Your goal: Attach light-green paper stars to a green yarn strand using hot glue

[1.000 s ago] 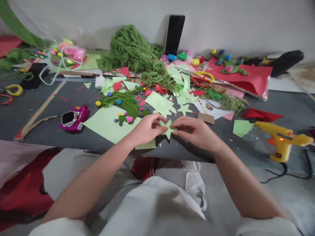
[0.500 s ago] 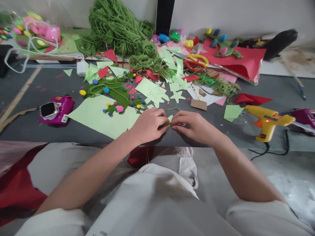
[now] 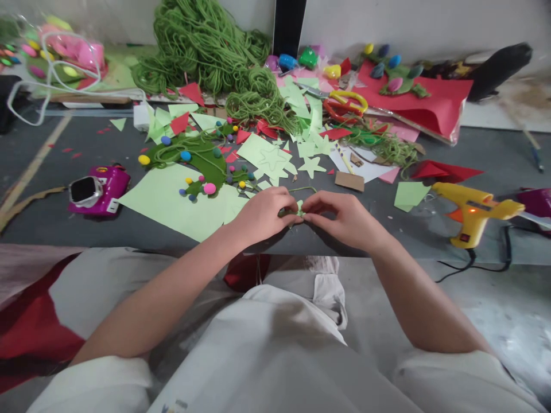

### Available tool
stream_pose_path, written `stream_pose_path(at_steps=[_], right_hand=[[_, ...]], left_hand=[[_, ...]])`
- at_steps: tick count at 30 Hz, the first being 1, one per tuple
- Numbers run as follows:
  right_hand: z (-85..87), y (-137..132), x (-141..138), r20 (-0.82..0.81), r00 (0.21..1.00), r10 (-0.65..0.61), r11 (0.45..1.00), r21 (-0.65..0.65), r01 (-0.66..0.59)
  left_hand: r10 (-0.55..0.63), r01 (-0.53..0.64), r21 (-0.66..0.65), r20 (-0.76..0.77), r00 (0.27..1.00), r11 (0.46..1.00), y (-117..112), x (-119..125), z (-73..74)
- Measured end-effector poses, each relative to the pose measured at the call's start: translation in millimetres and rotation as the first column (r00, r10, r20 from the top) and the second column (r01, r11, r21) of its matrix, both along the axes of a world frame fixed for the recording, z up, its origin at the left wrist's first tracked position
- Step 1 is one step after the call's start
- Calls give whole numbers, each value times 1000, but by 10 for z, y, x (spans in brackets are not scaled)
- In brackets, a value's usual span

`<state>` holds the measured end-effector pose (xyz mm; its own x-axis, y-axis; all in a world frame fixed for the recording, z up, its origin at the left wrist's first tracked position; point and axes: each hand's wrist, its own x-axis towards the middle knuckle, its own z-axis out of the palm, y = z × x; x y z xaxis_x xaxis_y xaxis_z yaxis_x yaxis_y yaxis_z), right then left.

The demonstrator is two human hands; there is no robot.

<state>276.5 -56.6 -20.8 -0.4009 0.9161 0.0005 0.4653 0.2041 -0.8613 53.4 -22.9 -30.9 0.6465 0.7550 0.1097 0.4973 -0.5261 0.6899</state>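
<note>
My left hand [image 3: 275,209] and my right hand [image 3: 340,215] meet near the table's front edge. Between their fingertips they pinch a small light-green paper piece [image 3: 300,207], mostly hidden by the fingers, so its shape is unclear. A strand of green yarn [image 3: 305,188] curves just behind it; whether it joins the paper I cannot tell. Under my left wrist lies the corner of a large light-green paper sheet [image 3: 172,198]. Beyond the hands are a cut paper star [image 3: 311,167] and a paper piece with a star outline [image 3: 262,154].
A yellow glue gun [image 3: 471,209] lies at right, its light glowing. At left, a watch-like device rests on a magenta case [image 3: 112,189]. Behind are a green yarn heap [image 3: 202,46], scissors [image 3: 348,103], a felt shape with pompoms [image 3: 202,158] and red sheets [image 3: 430,109].
Both hands stay together at the same spot. The fingers have shifted slightly on the paper piece, and more of its light-green surface shows between them.
</note>
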Motion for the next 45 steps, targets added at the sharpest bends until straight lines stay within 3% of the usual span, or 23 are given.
stream_pose_path(at_steps=[7, 13, 23, 31, 34, 40, 45], right_hand=[[-13, -24, -8, -37, 999, -21, 1000, 7, 21], [14, -71, -32, 97, 995, -29, 996, 91, 21], [7, -114, -56, 184, 982, -39, 979, 203, 1], [2, -120, -88, 141, 987, -80, 977, 210, 49], [-18, -149, -113, 81, 989, -126, 978, 175, 111], [-103, -218, -157, -166, 954, -250, 968, -19, 250], [-132, -222, -159, -222, 935, -277, 961, -88, 263]], left_hand=[[-14, 14, -20, 6, 1000, 1000, -26, 7, 44], [-31, 31, -4, -25, 999, 1000, -40, 9, 39], [3, -2, 28, -31, 1000, 1000, -52, 36, 60], [34, -33, 34, -24, 999, 999, -71, 47, 71], [34, -33, 32, -31, 999, 999, -74, 45, 97], [17, -15, 37, -57, 998, 999, -67, 30, 107], [5, -4, 27, -62, 998, 1000, -54, 6, 100]])
